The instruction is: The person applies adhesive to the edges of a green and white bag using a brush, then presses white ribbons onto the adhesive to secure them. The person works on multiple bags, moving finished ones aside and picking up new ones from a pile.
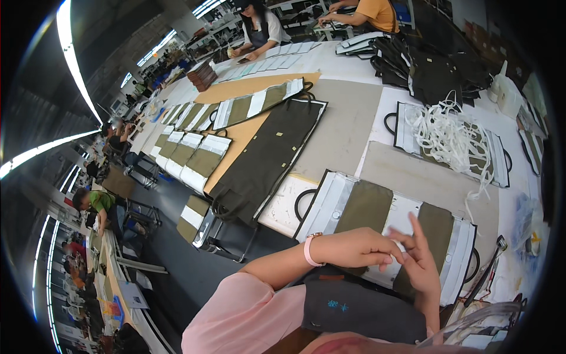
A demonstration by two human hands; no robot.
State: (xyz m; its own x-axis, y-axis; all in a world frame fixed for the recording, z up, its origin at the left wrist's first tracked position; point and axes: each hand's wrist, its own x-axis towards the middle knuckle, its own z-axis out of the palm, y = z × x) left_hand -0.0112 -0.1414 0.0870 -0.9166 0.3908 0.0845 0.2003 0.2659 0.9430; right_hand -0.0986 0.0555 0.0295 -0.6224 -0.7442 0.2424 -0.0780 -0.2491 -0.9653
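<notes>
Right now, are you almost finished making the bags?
Not nearly. Finished-looking olive and white bags lie in rows along the table. The left hand and right hand meet over one flat bag. Loose white straps and a black pile wait behind.

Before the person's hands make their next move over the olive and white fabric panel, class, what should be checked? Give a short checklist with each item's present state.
1. Left hand free of tools: ok, nothing visible in it.
2. Right hand free: ok, fingers spread, touching the left fingertips.
3. Olive and white fabric panel with black trim lying flat on the grey worktable: ok.
4. Panel's black loop handle untangled: ok on the near end; far end partly hidden.
5. Pile of white cords kept off this panel: ok, it lies on another panel.
6. Anything pinched between the fingertips: cannot tell.
</notes>
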